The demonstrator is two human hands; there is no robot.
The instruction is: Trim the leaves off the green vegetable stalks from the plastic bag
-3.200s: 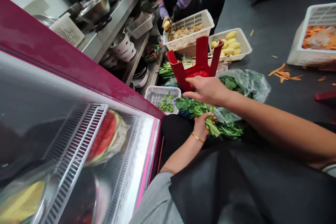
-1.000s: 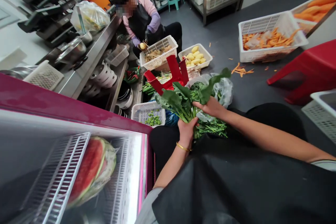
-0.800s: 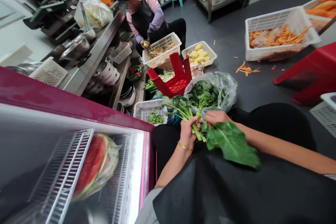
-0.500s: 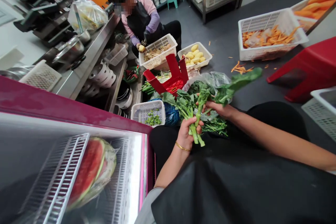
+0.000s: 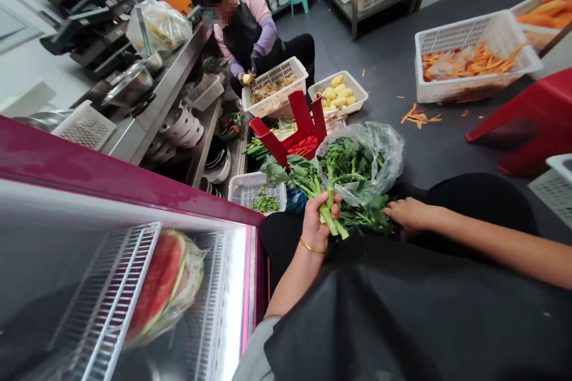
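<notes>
My left hand (image 5: 318,223), with a gold bangle at its wrist, is wrapped round the stems of a bunch of leafy greens (image 5: 307,177). To the right, my right hand (image 5: 409,214) is low beside loose leaves (image 5: 369,214) in my lap; its fingers are bent and partly hidden, and a leaf shows at their tips. A clear plastic bag (image 5: 393,152) full of greens lies open just beyond both hands. Left of the bunch stands a white basket (image 5: 235,193) with small green pieces in it.
An upturned red stool (image 5: 304,140) stands past the greens. Beyond it a person (image 5: 250,24) holds a potato over a basket of peelings (image 5: 274,95). Peeled potatoes fill another basket (image 5: 360,98). An open fridge with watermelon (image 5: 163,286) is at left; carrot peelings (image 5: 482,62) at right.
My right hand has moved down and away from the bunch to the loose leaves, and the large leaf it held up is gone from there. My left hand keeps its hold. The view has shifted slightly.
</notes>
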